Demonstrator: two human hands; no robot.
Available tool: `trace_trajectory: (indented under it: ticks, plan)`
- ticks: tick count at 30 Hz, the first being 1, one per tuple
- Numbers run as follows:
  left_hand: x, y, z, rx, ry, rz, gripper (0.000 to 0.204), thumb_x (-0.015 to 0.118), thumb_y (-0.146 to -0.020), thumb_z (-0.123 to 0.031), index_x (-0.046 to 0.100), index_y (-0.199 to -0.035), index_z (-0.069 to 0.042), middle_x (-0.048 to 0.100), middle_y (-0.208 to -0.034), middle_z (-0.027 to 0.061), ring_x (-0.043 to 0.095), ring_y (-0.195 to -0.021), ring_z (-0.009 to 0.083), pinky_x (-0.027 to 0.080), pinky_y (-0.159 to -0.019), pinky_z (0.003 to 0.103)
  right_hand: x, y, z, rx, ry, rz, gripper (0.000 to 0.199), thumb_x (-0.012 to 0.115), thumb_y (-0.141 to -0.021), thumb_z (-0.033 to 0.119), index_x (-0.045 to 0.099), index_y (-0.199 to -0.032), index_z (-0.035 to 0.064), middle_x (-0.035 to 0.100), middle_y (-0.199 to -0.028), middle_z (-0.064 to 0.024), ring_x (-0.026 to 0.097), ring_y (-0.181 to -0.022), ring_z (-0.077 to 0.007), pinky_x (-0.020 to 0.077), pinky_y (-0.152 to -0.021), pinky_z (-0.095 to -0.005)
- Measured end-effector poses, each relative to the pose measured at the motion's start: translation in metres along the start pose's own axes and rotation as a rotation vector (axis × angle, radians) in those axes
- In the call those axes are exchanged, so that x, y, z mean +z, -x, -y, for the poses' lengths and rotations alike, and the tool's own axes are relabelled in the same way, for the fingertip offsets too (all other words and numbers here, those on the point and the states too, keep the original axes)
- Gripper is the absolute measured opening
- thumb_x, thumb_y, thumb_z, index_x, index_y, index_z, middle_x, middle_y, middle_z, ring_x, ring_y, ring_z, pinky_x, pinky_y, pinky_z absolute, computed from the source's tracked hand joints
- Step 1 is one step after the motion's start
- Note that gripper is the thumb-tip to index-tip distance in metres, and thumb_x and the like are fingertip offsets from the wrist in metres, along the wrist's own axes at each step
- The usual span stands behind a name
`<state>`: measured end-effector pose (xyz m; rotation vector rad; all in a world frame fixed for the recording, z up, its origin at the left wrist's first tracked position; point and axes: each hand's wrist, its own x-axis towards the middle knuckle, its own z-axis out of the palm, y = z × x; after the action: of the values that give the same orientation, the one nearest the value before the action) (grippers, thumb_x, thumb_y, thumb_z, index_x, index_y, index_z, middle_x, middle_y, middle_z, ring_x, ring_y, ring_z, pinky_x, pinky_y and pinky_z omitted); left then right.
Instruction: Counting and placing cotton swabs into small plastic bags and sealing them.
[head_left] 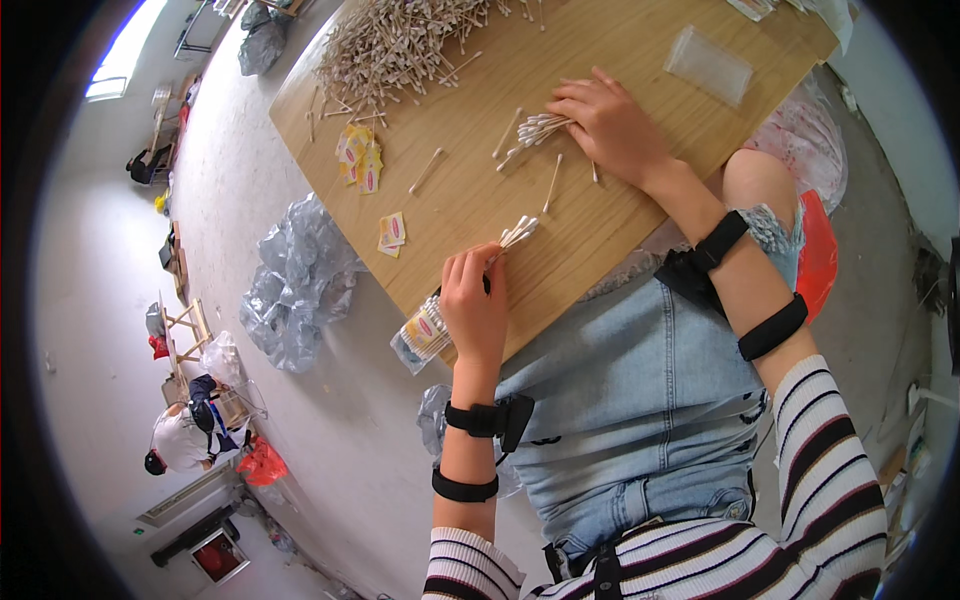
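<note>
My left hand (474, 305) rests at the near edge of the wooden board (620, 60), fingers closed around a small bundle of cotton swabs (517, 234) whose white tips stick out toward the board's middle. My right hand (608, 122) lies flat farther out, fingers gathering a loose cluster of cotton swabs (537, 129). A few single swabs (427, 170) lie between the hands. A big heap of swabs (400, 40) covers the far left of the board.
Small yellow and red paper labels (361, 160) lie near the left edge, two more labels (392, 232) closer. A filled clear packet (422, 338) hangs off the near edge. An empty clear bag (709, 64) sits far right. Crumpled plastic (300, 285) lies on the floor; another person (190, 432) crouches far left.
</note>
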<state>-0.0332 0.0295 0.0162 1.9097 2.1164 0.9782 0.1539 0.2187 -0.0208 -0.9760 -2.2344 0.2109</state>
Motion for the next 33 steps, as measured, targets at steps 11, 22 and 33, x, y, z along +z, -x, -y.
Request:
trace_trajectory:
  ticks: [11,22,33]
  plan:
    - [0.047,0.017,-0.029,-0.020,-0.507,0.142,0.079,0.049,-0.096,-0.045,0.024,-0.144,0.013,0.029,-0.151,0.0281,0.022,-0.144,0.0374,0.016,-0.118,0.048,-0.016,0.021,0.037,-0.264,-0.130,0.172,0.020,0.061,-0.078,0.005,0.067,-0.098,0.0073,0.065,-0.104,-0.0057,0.056,-0.113,-0.0221,0.0359,-0.109,-0.0382]
    - [0.047,0.053,-0.049,-0.012,-0.348,0.250,0.091,0.048,-0.094,-0.055,0.016,-0.147,0.012,0.014,-0.156,0.0276,0.009,-0.148,0.0382,0.008,-0.119,0.047,0.010,0.016,0.068,-0.297,-0.178,0.226,0.011,0.065,-0.078,0.010,0.065,-0.088,0.0065,0.063,-0.089,-0.0069,0.059,-0.093,-0.0278,0.0443,-0.087,-0.0380]
    - [0.047,0.036,-0.043,-0.041,-0.370,0.219,0.093,0.046,-0.094,-0.057,0.016,-0.147,0.013,0.012,-0.157,0.0281,0.007,-0.148,0.0380,0.009,-0.119,0.048,-0.040,0.030,0.039,0.352,-0.208,-0.032,0.014,0.071,-0.080,0.015,0.064,-0.089,0.0065,0.064,-0.087,-0.0080,0.061,-0.090,-0.0267,0.0464,-0.082,-0.0381]
